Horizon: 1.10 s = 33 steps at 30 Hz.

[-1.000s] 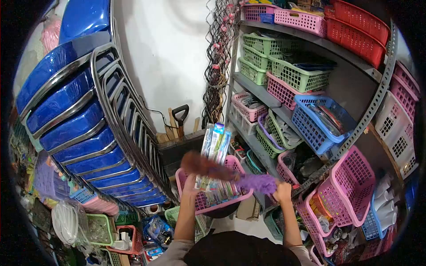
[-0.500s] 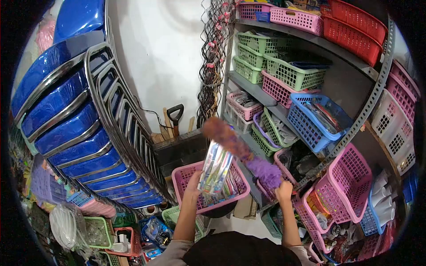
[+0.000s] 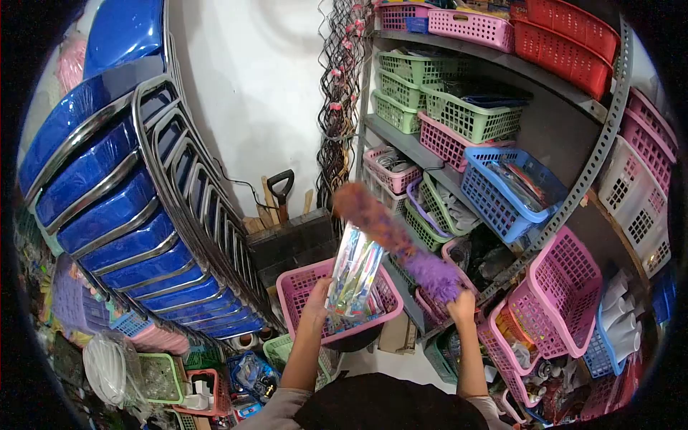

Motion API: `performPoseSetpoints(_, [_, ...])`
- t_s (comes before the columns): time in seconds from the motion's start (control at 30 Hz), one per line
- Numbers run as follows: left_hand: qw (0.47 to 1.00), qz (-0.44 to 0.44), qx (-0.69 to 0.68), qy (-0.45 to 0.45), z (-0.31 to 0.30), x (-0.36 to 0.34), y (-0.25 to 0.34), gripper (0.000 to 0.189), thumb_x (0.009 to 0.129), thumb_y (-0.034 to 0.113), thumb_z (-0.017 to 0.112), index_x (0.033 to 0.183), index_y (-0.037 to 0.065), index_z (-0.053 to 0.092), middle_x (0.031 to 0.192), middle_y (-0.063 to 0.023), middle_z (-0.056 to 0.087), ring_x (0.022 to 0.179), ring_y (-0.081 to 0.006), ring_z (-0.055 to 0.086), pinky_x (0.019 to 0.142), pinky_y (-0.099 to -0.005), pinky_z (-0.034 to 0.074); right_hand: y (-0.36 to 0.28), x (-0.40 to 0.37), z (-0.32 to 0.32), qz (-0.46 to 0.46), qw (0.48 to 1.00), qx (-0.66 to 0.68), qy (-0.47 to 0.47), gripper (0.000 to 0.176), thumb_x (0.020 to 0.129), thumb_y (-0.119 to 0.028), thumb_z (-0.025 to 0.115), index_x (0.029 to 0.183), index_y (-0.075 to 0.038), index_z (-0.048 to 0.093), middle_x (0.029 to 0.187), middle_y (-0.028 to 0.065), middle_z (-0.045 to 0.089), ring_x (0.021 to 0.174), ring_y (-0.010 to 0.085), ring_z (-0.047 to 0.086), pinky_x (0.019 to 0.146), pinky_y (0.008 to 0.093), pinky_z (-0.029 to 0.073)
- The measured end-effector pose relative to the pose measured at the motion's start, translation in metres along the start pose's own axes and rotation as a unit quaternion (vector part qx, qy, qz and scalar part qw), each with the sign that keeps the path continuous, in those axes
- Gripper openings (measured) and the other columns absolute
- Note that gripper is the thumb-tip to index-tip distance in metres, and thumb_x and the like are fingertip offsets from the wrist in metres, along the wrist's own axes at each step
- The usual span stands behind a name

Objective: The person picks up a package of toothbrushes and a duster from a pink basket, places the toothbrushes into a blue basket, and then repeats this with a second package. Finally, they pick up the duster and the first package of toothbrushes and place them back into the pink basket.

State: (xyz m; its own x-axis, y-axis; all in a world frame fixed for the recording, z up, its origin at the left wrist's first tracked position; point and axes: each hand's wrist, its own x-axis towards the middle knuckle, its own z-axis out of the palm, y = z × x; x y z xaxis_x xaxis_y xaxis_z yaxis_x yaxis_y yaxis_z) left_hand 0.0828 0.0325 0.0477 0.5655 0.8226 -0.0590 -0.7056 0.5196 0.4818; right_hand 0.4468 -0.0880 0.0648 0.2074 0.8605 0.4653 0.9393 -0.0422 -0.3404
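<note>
My left hand (image 3: pixel 316 297) is closed on the lower left edge of a clear plastic pack (image 3: pixel 354 269) with colourful long items inside, tilted above a pink basket (image 3: pixel 293 287). Small packets fill part of that basket. In my right hand (image 3: pixel 461 307) is the purple end of a fluffy duster (image 3: pixel 390 240), whose orange-brown tip points up and left. The duster passes across the top of the pack; whether they touch I cannot tell. Its handle is hidden by my fingers.
Stacked blue chairs (image 3: pixel 122 201) with metal frames rise on the left. A grey shelf (image 3: pixel 408 141) at the right holds green, pink, red and blue baskets. More pink baskets (image 3: pixel 562 294) stand at the lower right. A black-handled tool (image 3: pixel 280 188) leans by the white wall.
The duster has shifted slightly, its orange-brown tip now a little higher. The pack stands slightly more to the right. Both hands keep their hold.
</note>
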Motion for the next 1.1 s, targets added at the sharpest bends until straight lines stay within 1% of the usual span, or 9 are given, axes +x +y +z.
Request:
performPoseSetpoints(0.1, [0.991,0.087,-0.102,0.000,-0.010,0.010,-0.006,0.037,0.083,0.023,0.052,0.112,0.001,0.055,0.103,-0.0094,0.062,0.091,-0.0206,0.059,0.083,-0.0336,0.047,-0.012,-0.005,-0.012,-0.071,0.995,-0.025,-0.066,0.032,0.059,-0.013,0.057,0.089,-0.002,0.061,0.061,0.0219,0.055,0.058,0.0396,0.056,0.055,0.0460,0.045])
performPoseSetpoints(0.17, [0.951,0.192,0.232,-0.071,-0.037,0.015,-0.006,0.034,0.088,0.032,0.050,0.105,0.004,0.058,0.098,-0.0071,0.063,0.082,-0.0208,0.059,0.080,-0.0355,0.048,-0.016,-0.006,-0.017,-0.111,0.988,-0.057,-0.096,0.032,0.060,-0.015,0.058,0.090,-0.003,0.061,0.059,0.0210,0.055,0.057,0.0392,0.056,0.054,0.0459,0.045])
performPoseSetpoints(0.27, [0.986,0.070,-0.078,0.128,0.022,0.006,-0.006,0.034,0.086,0.031,0.049,0.100,0.002,0.061,0.087,-0.0095,0.066,0.074,-0.0246,0.062,0.077,-0.0371,0.050,-0.009,-0.009,-0.011,-0.047,0.994,-0.091,-0.041,0.032,0.063,-0.022,0.059,0.090,-0.005,0.061,0.057,0.0195,0.054,0.055,0.0378,0.056,0.051,0.0447,0.044])
performPoseSetpoints(0.57, [0.985,-0.007,-0.130,-0.113,-0.061,0.040,-0.026,0.043,0.083,0.032,0.042,0.106,-0.002,0.056,0.101,-0.0136,0.063,0.085,-0.0280,0.061,0.079,-0.0392,0.050,0.009,-0.022,-0.003,-0.109,0.990,-0.081,-0.031,0.033,0.062,-0.023,0.060,0.089,-0.005,0.060,0.057,0.0196,0.055,0.053,0.0379,0.054,0.052,0.0450,0.044])
performPoseSetpoints(0.63, [0.992,0.067,-0.085,0.060,-0.050,0.042,-0.041,0.042,0.086,0.036,0.047,0.105,-0.001,0.057,0.104,-0.0155,0.059,0.093,-0.0286,0.058,0.079,-0.0428,0.049,0.004,-0.023,-0.006,-0.063,0.993,-0.095,-0.035,0.030,0.060,-0.024,0.061,0.082,-0.003,0.059,0.056,0.0196,0.054,0.053,0.0395,0.053,0.052,0.0469,0.044])
performPoseSetpoints(0.77, [0.977,-0.017,-0.119,-0.173,0.021,0.015,-0.025,0.070,0.082,0.055,0.041,0.123,-0.001,0.045,0.125,-0.0228,0.048,0.102,-0.0358,0.054,0.082,-0.0510,0.047,0.012,-0.021,0.005,0.061,0.998,-0.013,0.010,0.024,0.063,-0.019,0.056,0.078,0.000,0.058,0.061,0.0242,0.052,0.062,0.0433,0.052,0.058,0.0486,0.042])
performPoseSetpoints(0.83, [0.986,-0.039,-0.163,-0.020,0.053,0.005,-0.025,0.052,0.085,0.040,0.044,0.115,-0.002,0.048,0.102,-0.0191,0.053,0.080,-0.0278,0.050,0.055,-0.0358,0.044,0.020,-0.022,0.011,0.120,0.992,-0.007,0.042,0.021,0.059,-0.012,0.053,0.076,0.001,0.056,0.062,0.0257,0.052,0.064,0.0442,0.051,0.060,0.0495,0.042])
performPoseSetpoints(0.97, [0.896,-0.168,-0.383,-0.148,0.037,0.014,-0.037,0.047,0.084,0.031,0.050,0.117,-0.002,0.045,0.097,-0.0186,0.051,0.074,-0.0237,0.044,0.056,-0.0287,0.037,0.014,-0.025,0.010,0.165,0.986,0.001,0.009,0.024,0.056,-0.007,0.049,0.077,0.003,0.057,0.065,0.0268,0.053,0.065,0.0460,0.050,0.061,0.0499,0.041])
performPoseSetpoints(1.1, [0.988,-0.007,-0.145,0.045,0.033,0.008,-0.040,0.035,0.084,0.020,0.055,0.110,-0.001,0.046,0.091,-0.0140,0.051,0.078,-0.0221,0.047,0.067,-0.0299,0.043,0.008,-0.031,0.008,0.050,0.994,0.027,0.090,0.025,0.058,-0.012,0.055,0.079,0.001,0.058,0.059,0.0244,0.053,0.056,0.0423,0.052,0.053,0.0480,0.042])
